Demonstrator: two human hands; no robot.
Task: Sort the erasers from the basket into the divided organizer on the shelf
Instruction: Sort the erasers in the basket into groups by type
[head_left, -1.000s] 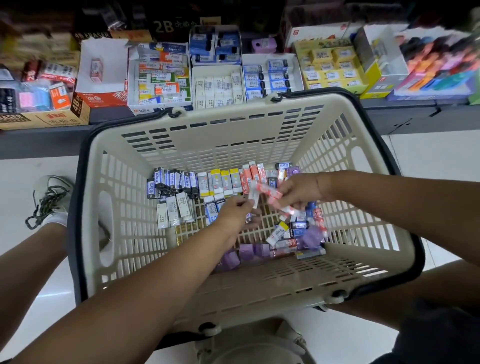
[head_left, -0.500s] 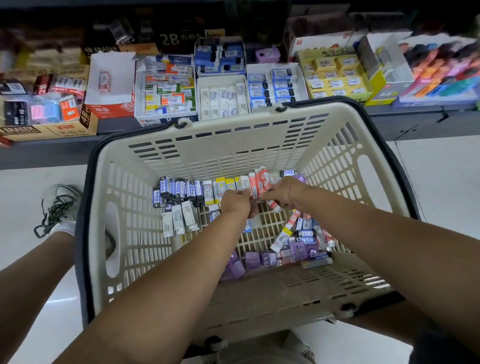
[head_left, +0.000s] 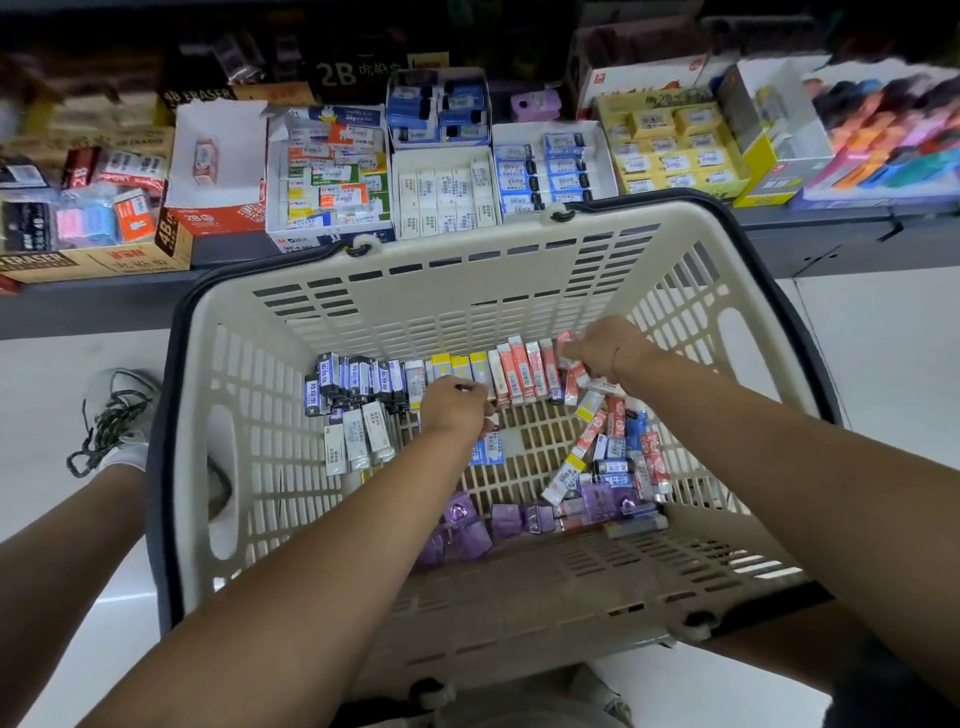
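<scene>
Red-sleeved rectangular erasers (head_left: 524, 371) at cream plastic basket's (head_left: 467, 291) far wall may topple as right hand (head_left: 597, 353) grips some; left hand's (head_left: 460, 408) hold unclear.

The floor (head_left: 883, 353) is white and shiny, made of big tiles. A soft patch of light (head_left: 119, 597) shines on it at the lower left. A long dark grey shelf (head_left: 83, 312) runs across the upper part of the frame. The very top is dark.
</scene>
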